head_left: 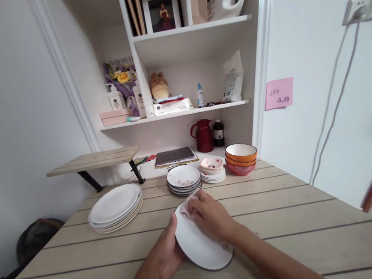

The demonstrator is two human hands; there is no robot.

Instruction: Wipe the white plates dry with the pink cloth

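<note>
A white plate with a dark rim and a small floral mark is tilted up over the front of the table. My left hand grips its left edge, thumb on the upper face and fingers hidden underneath. A pale pinkish cloth or tissue is bunched under the fingers of my right hand, pressed to the plate's far upper part. Just beyond the plate stands a stack of dark-rimmed floral plates.
White oval plates are stacked at left. Small dishes and stacked bowls stand at the back right. Behind them are a laptop, a red jug and a dark bottle. A small raised shelf stands at back left.
</note>
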